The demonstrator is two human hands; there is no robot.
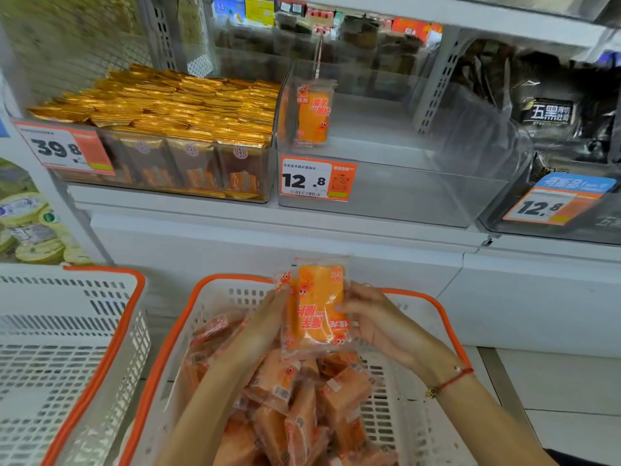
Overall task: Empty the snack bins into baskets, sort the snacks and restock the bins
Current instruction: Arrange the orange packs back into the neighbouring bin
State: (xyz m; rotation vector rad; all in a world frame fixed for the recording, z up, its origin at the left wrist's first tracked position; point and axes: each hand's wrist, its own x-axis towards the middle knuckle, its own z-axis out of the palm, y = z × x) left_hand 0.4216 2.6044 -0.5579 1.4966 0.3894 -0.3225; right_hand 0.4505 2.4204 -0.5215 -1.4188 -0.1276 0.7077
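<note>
Pinching a small stack of glossy orange snack packets (317, 306) at lower centre, the left hand (268, 317) clamps its left edge and the right hand (376, 321) curls around its right edge; it seems to be two or three packets. Beneath them, a white perforated plastic basket (208, 311) with an orange rim holds a heap of similar crinkled packets (299, 408). Further up, the clear acrylic middle bin (386, 196) holds standing packets (311, 112) against its left wall, beside a bin of gold foil packets (174, 105).
</note>
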